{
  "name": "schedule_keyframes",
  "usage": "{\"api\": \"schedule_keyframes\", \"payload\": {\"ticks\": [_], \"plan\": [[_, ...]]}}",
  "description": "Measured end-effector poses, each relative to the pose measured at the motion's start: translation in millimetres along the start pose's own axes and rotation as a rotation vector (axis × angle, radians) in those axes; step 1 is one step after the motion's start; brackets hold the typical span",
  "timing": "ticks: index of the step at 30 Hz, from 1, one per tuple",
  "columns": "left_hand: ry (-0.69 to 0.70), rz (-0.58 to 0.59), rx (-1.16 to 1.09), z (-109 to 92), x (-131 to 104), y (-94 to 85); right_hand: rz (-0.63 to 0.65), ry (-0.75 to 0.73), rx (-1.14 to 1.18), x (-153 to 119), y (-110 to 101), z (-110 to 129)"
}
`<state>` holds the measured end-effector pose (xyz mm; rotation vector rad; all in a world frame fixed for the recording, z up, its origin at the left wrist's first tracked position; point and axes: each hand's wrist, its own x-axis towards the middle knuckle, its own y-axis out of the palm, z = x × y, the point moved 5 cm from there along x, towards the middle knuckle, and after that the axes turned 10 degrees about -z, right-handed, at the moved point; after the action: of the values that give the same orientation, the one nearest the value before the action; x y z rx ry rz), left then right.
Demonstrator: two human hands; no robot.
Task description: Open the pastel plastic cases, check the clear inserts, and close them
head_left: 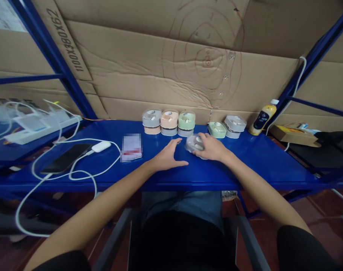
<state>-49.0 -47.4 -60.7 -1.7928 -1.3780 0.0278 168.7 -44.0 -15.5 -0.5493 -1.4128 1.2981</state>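
Note:
My right hand point(212, 146) grips a grey case with a clear cover point(192, 143) from its right side, low over the blue table. My left hand point(170, 156) is to the left of that case, thumb and fingers spread, holding nothing. Behind my hands stand three stacks of two cases, topped by a grey case point(151, 118), a peach case point(169, 119) and a green case point(186, 120). Farther right are a single green case point(217, 130) and a stack with a grey case point(235, 123) on top.
On the blue table point(171, 178) a phone with a lit screen point(131, 146) lies left of my left hand. Farther left are a dark phone point(67, 158), a white charger point(100, 146), loose cables and a power strip point(41, 130). A bottle point(263, 118) and an open carton point(294, 136) stand right.

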Motion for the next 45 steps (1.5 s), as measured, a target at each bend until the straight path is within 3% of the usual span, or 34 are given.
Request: {"api": "schedule_keyframes", "payload": {"ticks": [3, 6, 10, 15, 17, 20, 24, 28, 31, 34, 38, 41, 45], "plan": [[0.012, -0.027, -0.050, 0.7, 1.3, -2.0, 0.029, -0.358, 0.336, -3.6, 0.6, 22.9], [0.031, -0.018, -0.098, -1.3, 2.3, -4.1, -0.001, -0.438, 0.541, -3.5, -4.6, 23.4], [0.076, 0.004, -0.058, -7.2, 2.1, -7.8, -0.083, -0.239, 0.614, 1.9, -11.3, -18.6], [0.107, 0.066, 0.048, -15.0, -1.2, -7.3, -0.175, 0.111, 0.434, -4.2, -8.9, -91.9], [0.095, 0.057, 0.072, -16.6, -1.2, -8.0, -0.161, 0.183, 0.381, -8.5, -4.9, -108.5], [0.083, -0.029, 0.118, -14.0, 2.5, -13.7, -0.134, 0.168, 0.331, -11.4, -1.5, -115.7], [-0.091, -0.200, 0.246, 9.5, 9.3, -29.5, -0.076, 0.051, 0.222, -11.7, 0.5, -111.3], [-0.188, -0.211, 0.306, 22.9, 10.4, -36.6, -0.077, 0.027, 0.203, -12.4, 0.5, -108.5], [-0.073, -0.206, 0.233, 8.9, 7.9, -33.9, -0.182, 0.077, 0.286, -12.1, -4.8, -107.0], [0.096, -0.080, 0.138, -12.5, 1.8, -22.2, -0.298, 0.068, 0.368, -11.2, -11.6, -102.7], [0.144, 0.066, 0.113, -23.0, -4.8, -9.9, -0.356, 0.039, 0.404, -11.6, -19.0, -93.1], [0.124, 0.064, 0.120, -19.3, -3.6, -7.0, -0.365, -0.016, 0.363, -14.3, -25.2, -73.5], [0.017, 0.028, 0.051, -6.5, 1.1, -2.9, -0.234, -0.276, 0.391, -18.5, -21.1, -19.2]]}}
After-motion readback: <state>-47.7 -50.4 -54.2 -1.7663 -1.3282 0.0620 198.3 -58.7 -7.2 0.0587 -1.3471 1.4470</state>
